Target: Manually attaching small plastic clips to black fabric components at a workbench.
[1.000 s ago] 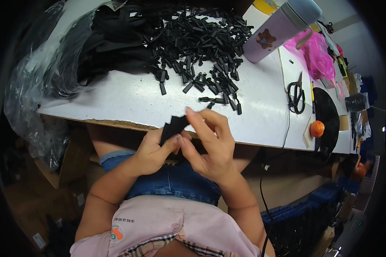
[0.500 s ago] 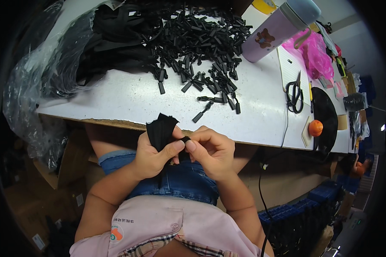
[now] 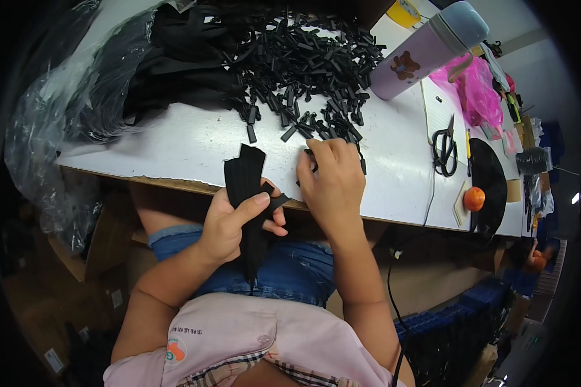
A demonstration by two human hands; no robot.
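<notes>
My left hand (image 3: 224, 224) is closed round a bunch of black zipper tapes (image 3: 243, 173), held upright at the table's near edge. One short end sticks out past the thumb to the right, and the tapes' lower part hangs over my lap. Over the near side of the pile of black zipper sliders (image 3: 303, 61) is my right hand (image 3: 336, 184). Its fingers are bent downward, with the thumb apart from them and a dark slider showing in the gap. The hand itself covers some of the loose sliders.
More black tapes (image 3: 184, 61) lie in a clear plastic bag (image 3: 87, 106) at the left. A lilac flask (image 3: 410, 58) stands beyond the pile's right side. Black-handled scissors (image 3: 444, 151), an orange fruit (image 3: 474, 199) and a pink plastic bag (image 3: 474, 90) lie farther right.
My right hand has left the tape end near my left hand and moved forward onto the sliders. My left hand keeps its hold on the zipper tapes.
</notes>
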